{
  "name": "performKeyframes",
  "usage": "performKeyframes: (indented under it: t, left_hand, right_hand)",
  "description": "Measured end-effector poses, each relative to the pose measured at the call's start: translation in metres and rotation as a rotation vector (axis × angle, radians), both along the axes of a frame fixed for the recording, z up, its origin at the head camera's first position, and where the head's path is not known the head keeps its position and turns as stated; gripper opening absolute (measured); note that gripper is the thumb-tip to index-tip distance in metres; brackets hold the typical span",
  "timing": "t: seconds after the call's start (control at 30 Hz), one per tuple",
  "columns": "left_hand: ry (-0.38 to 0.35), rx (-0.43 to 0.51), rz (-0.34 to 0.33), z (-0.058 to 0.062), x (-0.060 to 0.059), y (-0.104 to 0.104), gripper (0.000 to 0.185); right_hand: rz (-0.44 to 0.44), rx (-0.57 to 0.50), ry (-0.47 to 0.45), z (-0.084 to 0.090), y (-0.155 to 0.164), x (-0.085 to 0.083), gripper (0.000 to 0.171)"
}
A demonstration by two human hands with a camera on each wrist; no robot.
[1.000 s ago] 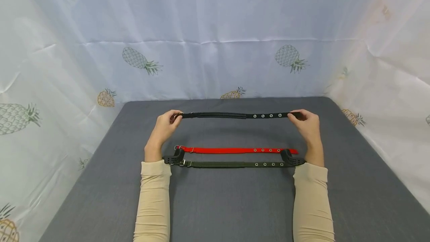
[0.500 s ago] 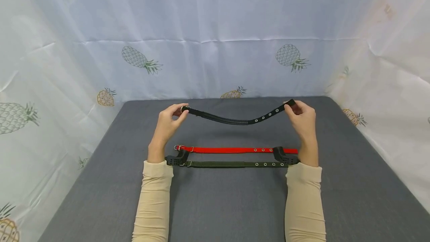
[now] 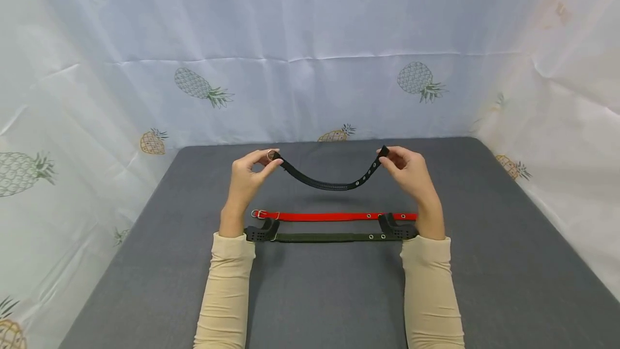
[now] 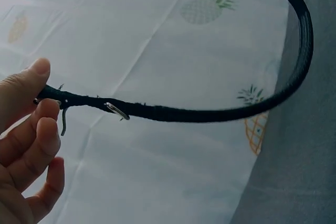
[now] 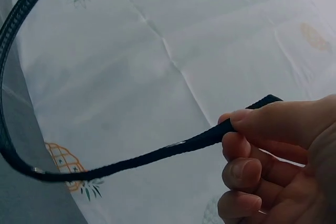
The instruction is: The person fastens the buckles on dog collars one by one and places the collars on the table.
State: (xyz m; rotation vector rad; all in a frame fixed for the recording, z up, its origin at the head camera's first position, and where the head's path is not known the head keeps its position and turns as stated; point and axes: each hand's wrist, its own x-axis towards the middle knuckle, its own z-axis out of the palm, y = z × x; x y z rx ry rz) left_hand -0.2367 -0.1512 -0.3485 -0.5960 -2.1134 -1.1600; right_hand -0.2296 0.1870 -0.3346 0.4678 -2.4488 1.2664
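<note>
A black collar [image 3: 329, 185] with metal eyelets sags in a curve above the table, held at both ends. My left hand [image 3: 247, 176] pinches its buckle end between thumb and fingers; a metal loop [image 4: 117, 110] shows along the strap in the left wrist view. The eyelet end is pinched by my right hand [image 3: 409, 174], with a short tip of strap [image 5: 269, 99] sticking out past the thumb in the right wrist view. Below it a red collar [image 3: 319, 217] and a dark green collar [image 3: 315, 237] lie flat and parallel, partly covered by the wrist mounts.
Black wrist camera mounts [image 3: 263, 230] sit at both wrists, over the lying collars. A grey cloth covers the table [image 3: 329, 295]. White curtains [image 3: 315, 96] with printed pineapples hang behind it and at both sides.
The black collar was pulled straight and now droops in a deep curve. My right hand has moved left and slightly up; my left hand has shifted a little right and up.
</note>
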Motion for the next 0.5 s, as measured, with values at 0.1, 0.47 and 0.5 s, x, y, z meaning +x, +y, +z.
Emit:
performKeyframes:
  t: [0.1,0.47,0.5]
  left_hand:
    - [-0.013,-0.032,-0.016,-0.002,-0.001,0.003,0.026]
    - [-0.097,-0.120,-0.046,0.000,0.005,0.016,0.022]
    - [-0.109,-0.121,-0.049,0.000,0.006,0.016,0.021]
  right_hand:
    - [0.025,0.040,-0.033,0.000,-0.009,0.000,0.023]
    - [0.026,0.108,-0.085,0.003,-0.027,0.009,0.025]
    - [0.022,0.117,-0.088,0.003,-0.027,0.010,0.026]
